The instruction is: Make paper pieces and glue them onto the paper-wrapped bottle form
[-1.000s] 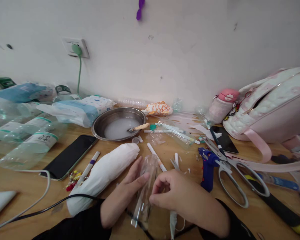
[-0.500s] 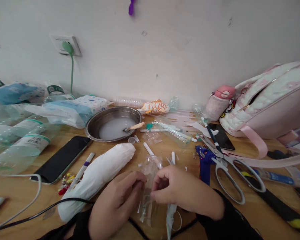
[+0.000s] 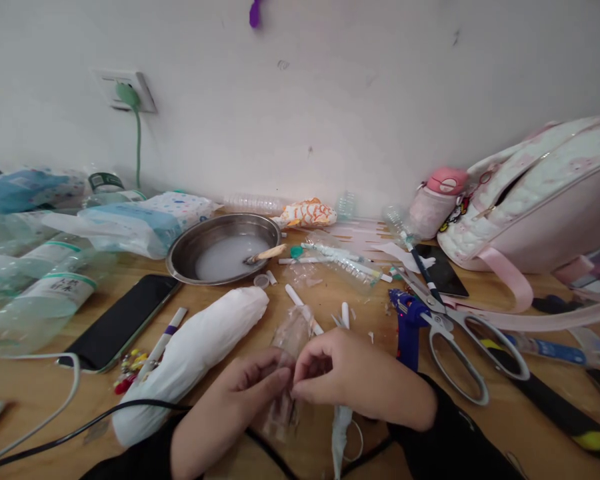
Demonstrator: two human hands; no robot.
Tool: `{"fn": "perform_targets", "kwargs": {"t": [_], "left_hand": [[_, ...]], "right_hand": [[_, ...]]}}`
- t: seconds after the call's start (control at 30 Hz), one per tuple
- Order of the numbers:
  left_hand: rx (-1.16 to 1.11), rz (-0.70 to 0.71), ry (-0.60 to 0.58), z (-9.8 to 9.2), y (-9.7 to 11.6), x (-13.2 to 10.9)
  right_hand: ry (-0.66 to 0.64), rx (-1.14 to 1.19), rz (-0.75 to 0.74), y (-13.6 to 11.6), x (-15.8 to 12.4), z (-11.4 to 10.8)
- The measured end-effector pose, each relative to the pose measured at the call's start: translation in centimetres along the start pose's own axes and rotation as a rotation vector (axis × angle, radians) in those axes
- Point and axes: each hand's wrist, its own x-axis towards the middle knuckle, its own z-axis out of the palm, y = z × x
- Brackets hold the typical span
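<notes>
The left hand (image 3: 243,387) pinches a clear plastic piece (image 3: 291,328) between a white wrapped form (image 3: 200,357) and a blue glue gun (image 3: 408,327), apparently steadying it beside the curled right hand (image 3: 337,370), whose grip is hidden.

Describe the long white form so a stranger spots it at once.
Start at the metal bowl. Nearer the camera, between the black phone and left hand, the long white form lies slantwise. Unlike the slim purple-banded stick beside it, it is thick and plain.

Head view, close, down over table (image 3: 25,380) toward wall (image 3: 370,120)
</notes>
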Motion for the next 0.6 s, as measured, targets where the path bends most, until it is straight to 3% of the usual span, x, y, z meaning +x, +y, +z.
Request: {"fn": "perform_targets", "kwargs": {"t": [0.13, 0.37, 0.5, 0.6], "left_hand": [[-0.142, -0.044, -0.077, 0.0, -0.2, 0.3], [-0.253, -0.090, -0.044, 0.0, -0.7, 0.1], [-0.257, -0.092, -0.042, 0.0, -0.5, 0.0], [-0.313, -0.068, -0.111, 0.1, -0.3, 0.1]], "right_hand": [[-0.040, 0.041, -0.006, -0.2, 0.1, -0.2], [0.267, -0.206, -0.027, -0.7, 0.5, 1.0], [0.301, -0.325, -0.079, -0.7, 0.5, 1.4], [0.296, -0.413, -0.142, -0.6, 0.4, 1.5]]}}
